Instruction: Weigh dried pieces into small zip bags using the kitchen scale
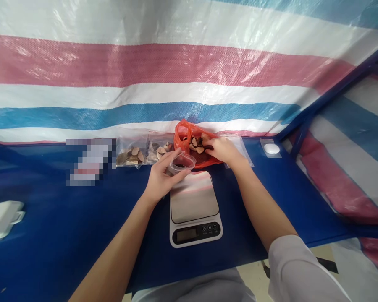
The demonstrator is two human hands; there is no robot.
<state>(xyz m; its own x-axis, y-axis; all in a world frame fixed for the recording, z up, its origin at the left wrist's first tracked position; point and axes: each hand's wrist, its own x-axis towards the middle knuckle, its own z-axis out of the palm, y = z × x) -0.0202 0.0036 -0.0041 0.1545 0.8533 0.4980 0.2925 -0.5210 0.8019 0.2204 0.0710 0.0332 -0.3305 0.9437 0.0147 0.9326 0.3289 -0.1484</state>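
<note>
Curled around a small clear plastic tub point(182, 163), the left hand point(161, 176) has its fingers wrapped across the tub's side, and the tub tilts with its long axis rising toward the right. The right hand point(223, 152) reaches in from the other side, with its fingertips point(210, 147) pressed together among dried slices point(197, 142) in an open red plastic bag point(182, 140); whether they pinch a slice cannot be told. That bag lies just beyond and to the right of the tub, closer to the right hand, which is touching its contents. From left to right along the blue tabletop point(50, 239) are a white power strip point(1, 220), a pixelated patch point(90, 161), and two clear bags of pale, brown-edged slices point(141, 153). A digital kitchen scale point(194, 209) sits nearer the person, just below the tub, with its steel platform bare. Further right are a clear plastic sleeve point(239, 149) and a small white oval object point(271, 148). Striped tarpaulin point(145, 63) forms the backdrop.
</note>
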